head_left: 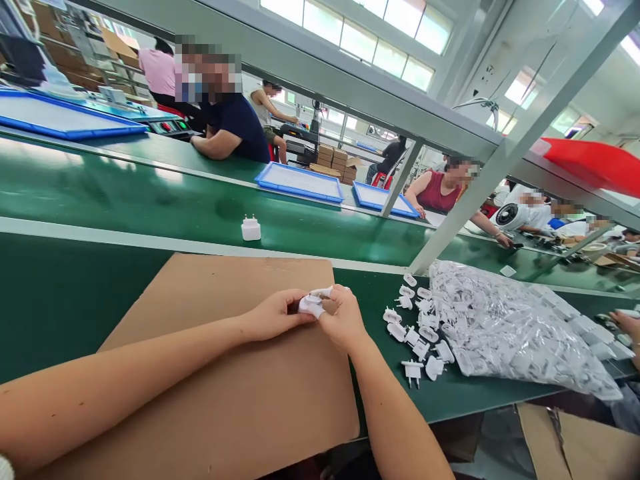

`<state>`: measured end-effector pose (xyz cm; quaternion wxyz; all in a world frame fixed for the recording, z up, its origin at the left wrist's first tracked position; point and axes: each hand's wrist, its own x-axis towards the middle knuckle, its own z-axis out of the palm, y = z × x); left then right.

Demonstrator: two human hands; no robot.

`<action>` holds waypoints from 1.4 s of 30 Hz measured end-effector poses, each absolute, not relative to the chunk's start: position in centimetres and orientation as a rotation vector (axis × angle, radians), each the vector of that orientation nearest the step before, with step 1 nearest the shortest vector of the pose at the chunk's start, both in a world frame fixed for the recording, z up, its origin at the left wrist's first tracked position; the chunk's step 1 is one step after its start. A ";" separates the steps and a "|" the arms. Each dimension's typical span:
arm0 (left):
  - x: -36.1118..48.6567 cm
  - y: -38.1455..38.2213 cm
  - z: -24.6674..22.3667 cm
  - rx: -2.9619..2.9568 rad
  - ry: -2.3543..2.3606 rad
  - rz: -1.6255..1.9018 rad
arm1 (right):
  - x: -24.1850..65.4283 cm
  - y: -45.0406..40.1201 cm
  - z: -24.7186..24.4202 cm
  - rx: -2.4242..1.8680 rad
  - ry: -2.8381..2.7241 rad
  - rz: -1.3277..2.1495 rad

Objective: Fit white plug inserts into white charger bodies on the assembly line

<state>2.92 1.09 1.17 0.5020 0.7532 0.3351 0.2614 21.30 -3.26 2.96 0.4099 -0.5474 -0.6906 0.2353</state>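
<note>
Over a brown cardboard sheet (240, 387), my left hand (277, 313) and my right hand (345, 319) meet at a small white plastic charger piece (311, 305). My left fingers are closed around its left side. From the other side, the fingers of my right hand pinch it. White material also shows at my right fingertips, and I cannot tell whether it belongs to the piece. To the right, several loose white plug pieces (413, 371) with pins lie on the green table beside a clear plastic bag (510, 327) full of similar parts.
A white charger (251, 228) stands pins-up on the green conveyor belt (150, 193). A slanted grey metal post (465, 193) rises behind the bag. Blue-rimmed trays (299, 183) lie across the line, where co-workers sit. Another person's hand (627, 323) shows at the right edge.
</note>
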 end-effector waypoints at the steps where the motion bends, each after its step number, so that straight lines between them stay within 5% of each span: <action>1: 3.1 0.7 1.4 1.791 0.807 0.656 | 21.5 -3.4 3.4 -1.337 -1.703 0.626; 9: 1.7 -2.0 6.7 2.297 0.654 0.690 | 22.9 -6.8 7.2 -1.078 -1.831 0.570; 23: -0.8 -4.6 10.6 2.784 0.689 0.404 | 20.5 -8.1 5.9 -0.856 -2.063 0.269; 34: 1.0 -0.1 4.6 1.821 0.717 0.665 | 21.0 -4.0 3.6 -1.225 -1.484 1.160; 42: 3.1 8.2 2.5 1.450 1.248 1.005 | 22.3 -2.8 1.4 -1.594 -1.665 0.828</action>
